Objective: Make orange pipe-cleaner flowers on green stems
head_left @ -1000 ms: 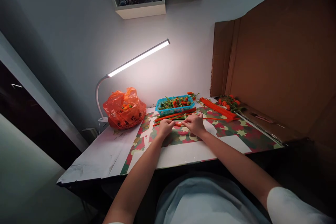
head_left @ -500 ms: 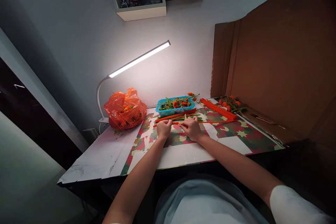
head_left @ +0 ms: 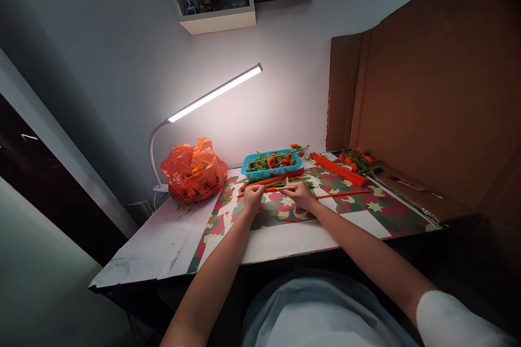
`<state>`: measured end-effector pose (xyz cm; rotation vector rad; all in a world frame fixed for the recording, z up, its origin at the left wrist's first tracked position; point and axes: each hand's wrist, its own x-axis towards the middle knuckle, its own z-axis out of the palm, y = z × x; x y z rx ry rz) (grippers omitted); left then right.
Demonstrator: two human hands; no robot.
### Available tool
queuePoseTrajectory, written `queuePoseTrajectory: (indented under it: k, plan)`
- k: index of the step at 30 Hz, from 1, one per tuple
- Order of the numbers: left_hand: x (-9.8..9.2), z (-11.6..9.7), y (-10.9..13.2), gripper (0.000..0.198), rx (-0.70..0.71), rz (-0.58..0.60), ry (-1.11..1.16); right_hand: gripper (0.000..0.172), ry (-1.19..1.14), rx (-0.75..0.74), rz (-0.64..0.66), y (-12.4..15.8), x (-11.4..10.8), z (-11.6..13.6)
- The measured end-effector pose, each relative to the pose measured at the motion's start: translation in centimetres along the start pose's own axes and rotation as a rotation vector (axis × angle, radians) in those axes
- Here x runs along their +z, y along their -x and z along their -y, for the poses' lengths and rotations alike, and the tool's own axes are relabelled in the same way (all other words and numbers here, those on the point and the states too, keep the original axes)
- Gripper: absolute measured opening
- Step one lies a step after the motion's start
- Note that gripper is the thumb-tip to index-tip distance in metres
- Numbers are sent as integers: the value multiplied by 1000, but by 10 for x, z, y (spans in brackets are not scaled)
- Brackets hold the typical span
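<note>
My left hand (head_left: 254,198) is closed in a pinch at the left end of an orange pipe cleaner (head_left: 271,190), whose middle part looks coiled. Opposite it, my right hand (head_left: 300,196) has its fingers together at the coil's other end; whether a thin rod lies inside the coil is too small to tell. A straight orange length (head_left: 344,194) sticks out to the right of my right hand, low over the table. Just beyond my fingers lie green pipe cleaners (head_left: 303,179) and a bundle of orange ones (head_left: 280,177).
Behind the hands stands a blue basket (head_left: 272,174) of orange flowers with green stems. An orange plastic bag (head_left: 195,187) and a lit lamp (head_left: 215,94) are at the left. More orange pipe cleaners (head_left: 337,169) and flowers (head_left: 356,159) lie right, beside a cardboard panel (head_left: 427,97).
My right hand's fingers have stretched out towards the left along the coil, and the hand has turned slightly. The orange length on the right has swung a little towards me.
</note>
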<state>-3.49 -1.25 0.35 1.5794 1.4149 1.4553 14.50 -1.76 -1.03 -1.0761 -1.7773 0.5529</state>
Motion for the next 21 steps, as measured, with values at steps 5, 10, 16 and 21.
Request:
queuePoseTrajectory:
  k: [5,10,16,21]
  plan:
    - [-2,1,-2,33,88,117,-72,38,-44,43,14,-3,-10,-1]
    - [-4,1,-1,30,153,203,-182,27,0,39,23,-3,-14,1]
    - [0,4,-1,33,121,89,-348,21,318,-54,-110,0,-12,4]
    - [4,3,-3,34,48,45,-362,21,445,-134,-217,3,-8,10]
